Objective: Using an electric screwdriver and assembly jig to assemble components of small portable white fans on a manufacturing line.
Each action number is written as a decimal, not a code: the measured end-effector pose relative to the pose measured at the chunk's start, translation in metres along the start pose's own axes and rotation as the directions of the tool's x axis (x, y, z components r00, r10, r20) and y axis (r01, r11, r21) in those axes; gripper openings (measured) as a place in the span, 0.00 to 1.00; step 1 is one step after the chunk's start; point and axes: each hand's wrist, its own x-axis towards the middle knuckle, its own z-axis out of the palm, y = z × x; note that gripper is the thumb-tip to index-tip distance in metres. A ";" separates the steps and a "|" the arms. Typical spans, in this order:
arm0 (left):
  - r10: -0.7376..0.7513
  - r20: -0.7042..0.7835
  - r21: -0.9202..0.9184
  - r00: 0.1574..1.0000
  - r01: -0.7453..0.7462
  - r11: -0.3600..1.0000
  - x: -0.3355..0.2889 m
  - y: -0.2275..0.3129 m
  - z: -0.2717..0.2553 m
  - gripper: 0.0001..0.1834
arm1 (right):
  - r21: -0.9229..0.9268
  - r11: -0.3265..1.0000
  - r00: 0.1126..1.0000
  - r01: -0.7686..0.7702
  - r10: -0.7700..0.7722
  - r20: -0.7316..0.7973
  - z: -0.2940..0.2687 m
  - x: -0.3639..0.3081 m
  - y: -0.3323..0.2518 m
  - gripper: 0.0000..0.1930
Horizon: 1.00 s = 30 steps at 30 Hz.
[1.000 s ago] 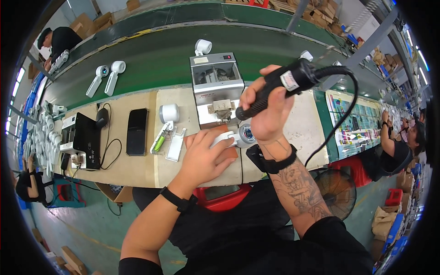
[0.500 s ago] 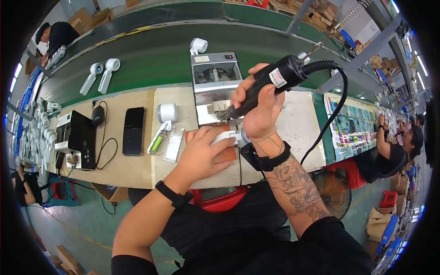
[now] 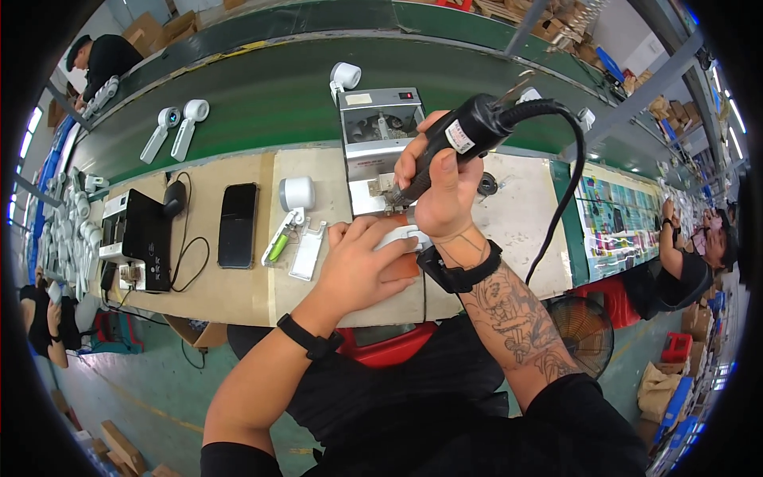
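By the grey machine, black tool, now closer

A green conveyor stretched beyond the fingers. Green floor showed below them, and strip lights glowed far right.

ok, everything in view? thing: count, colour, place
Bench: 1, beige, centre
Corded tool: 1, black, in right hand
Handheld unit: 1, white, under left hand
Block: 1, orange, under left hand
Machine: 1, grey, bench back
Opened unit: 1, white/green, bench left
Loose cover: 1, white, beside it
Phone: 1, black, bench left
Boxy device: 1, black/white, far left
Round part: 1, dark, bench right
Belt: 1, green, beyond bench
Belt units: 3+, white, belt
Parts pile: many, white, far left
Cartons: several, brown, floor
Stools: 2+, red, floor
Floor fan: 1, black, lower right
Other people: 3+, dark clothes, sides
Left hand: 1, bare, over block
Right hand: 1, bare, on tool
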 end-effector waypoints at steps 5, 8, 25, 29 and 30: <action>-0.011 -0.016 -0.059 1.000 0.010 0.998 0.002 0.001 -0.001 0.23 | -0.025 0.999 0.998 -0.037 0.038 0.043 -0.004 0.000 0.006 0.38; -0.017 -0.021 -0.049 1.000 0.016 0.999 -0.003 -0.008 0.009 0.20 | -0.002 0.991 0.991 -0.134 0.134 0.000 -0.008 -0.003 -0.001 0.40; 0.016 -0.072 0.054 0.997 -0.012 0.998 -0.016 -0.003 0.010 0.36 | 0.112 0.982 0.987 -0.150 0.156 -0.045 -0.042 -0.036 -0.038 0.43; 0.045 -0.081 0.165 0.996 -0.031 0.986 -0.032 0.003 0.017 0.32 | 0.090 0.991 0.991 -0.096 0.104 -0.088 -0.042 -0.043 -0.058 0.45; 0.036 -0.096 0.097 0.995 -0.027 0.995 -0.031 0.008 0.015 0.29 | 0.080 0.994 0.994 -0.077 0.084 -0.075 -0.044 -0.044 -0.064 0.45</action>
